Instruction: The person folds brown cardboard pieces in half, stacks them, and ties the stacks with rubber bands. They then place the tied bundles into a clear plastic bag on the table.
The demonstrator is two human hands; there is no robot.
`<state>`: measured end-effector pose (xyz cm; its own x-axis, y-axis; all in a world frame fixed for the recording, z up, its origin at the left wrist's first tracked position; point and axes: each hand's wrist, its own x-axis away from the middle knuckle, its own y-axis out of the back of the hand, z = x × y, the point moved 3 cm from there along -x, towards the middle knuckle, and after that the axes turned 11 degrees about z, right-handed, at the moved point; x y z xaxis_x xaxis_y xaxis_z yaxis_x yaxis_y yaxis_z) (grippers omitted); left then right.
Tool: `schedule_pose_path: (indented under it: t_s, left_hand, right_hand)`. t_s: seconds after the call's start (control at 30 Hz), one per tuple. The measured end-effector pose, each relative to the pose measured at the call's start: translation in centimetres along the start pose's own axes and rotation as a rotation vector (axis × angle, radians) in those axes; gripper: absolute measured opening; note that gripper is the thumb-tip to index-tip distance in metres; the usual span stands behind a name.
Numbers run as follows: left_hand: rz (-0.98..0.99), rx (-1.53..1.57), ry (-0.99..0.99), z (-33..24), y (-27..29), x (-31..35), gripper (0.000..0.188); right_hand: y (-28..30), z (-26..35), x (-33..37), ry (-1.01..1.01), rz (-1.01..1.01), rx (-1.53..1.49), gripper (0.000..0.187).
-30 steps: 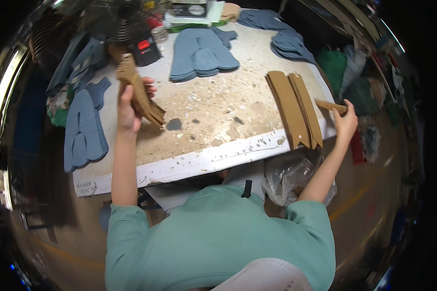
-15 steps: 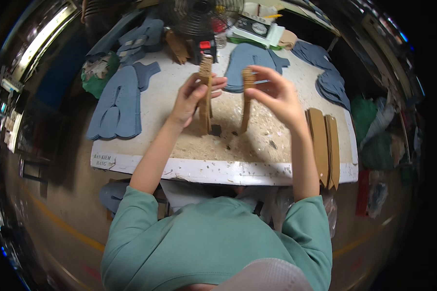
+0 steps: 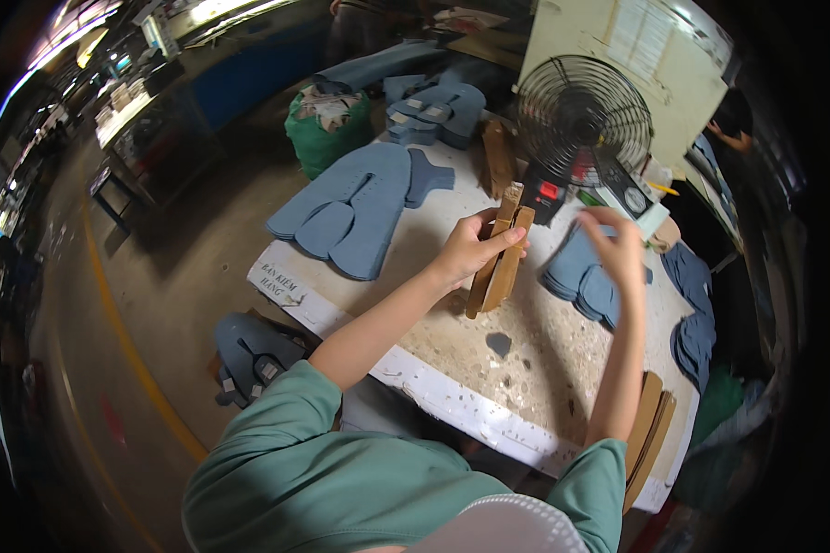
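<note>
My left hand [image 3: 475, 247] is closed around two bundles of narrow brown strips [image 3: 500, 276], held upright and slightly tilted above the table. Its thumb presses across the nearer bundle. To the right, my right hand [image 3: 615, 247] is raised over the table, slightly blurred, with bent fingers apart and nothing visible in them. Beyond that hand lies a stack of blue-grey cut shoe-upper pieces [image 3: 576, 276]. Another stack of blue-grey pieces [image 3: 350, 207] lies left of my left hand. More brown strips [image 3: 650, 442] rest at the right front edge, beside my right forearm.
A black fan [image 3: 584, 115] stands at the back of the white table [image 3: 415, 369], whose top is strewn with scraps. Behind the left stack sits a green sack [image 3: 327, 129]. More blue-grey pieces [image 3: 692, 323] line the right side. A person's arm [image 3: 730, 138] shows at the far right.
The view has turned to the left. Both hands held brown strips apart before; now the two bundles are together in my left hand, and my right hand has come away from them.
</note>
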<state>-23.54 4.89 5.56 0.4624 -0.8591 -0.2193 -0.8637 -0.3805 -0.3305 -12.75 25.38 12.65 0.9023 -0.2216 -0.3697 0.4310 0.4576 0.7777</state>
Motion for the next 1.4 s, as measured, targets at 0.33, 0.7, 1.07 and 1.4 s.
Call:
schedule_pose_path:
  t_s: [0.33, 0.7, 1.07, 1.4]
  left_hand:
    - [0.093, -1.593, 0.431, 2.4, 3.5, 0.4, 0.072]
    - [0.213, -1.597, 0.416, 2.8, 2.6, 1.1, 0.082]
    - [0.211, -1.604, 0.397, 2.7, 2.5, 1.3, 0.084]
    - [0.193, -1.623, 0.352, 3.6, 2.4, 1.4, 0.086]
  right_hand:
    - [9.2, -22.3, -9.5, -0.127, -0.203, 0.748, 0.041]
    - [6.6, -27.1, -14.7, -0.538, 0.337, 0.700, 0.041]
    - [6.0, -29.0, -15.5, -0.625, 0.461, 0.781, 0.054]
    - [9.2, -33.2, -15.8, -0.602, 0.293, 0.571, 0.024]
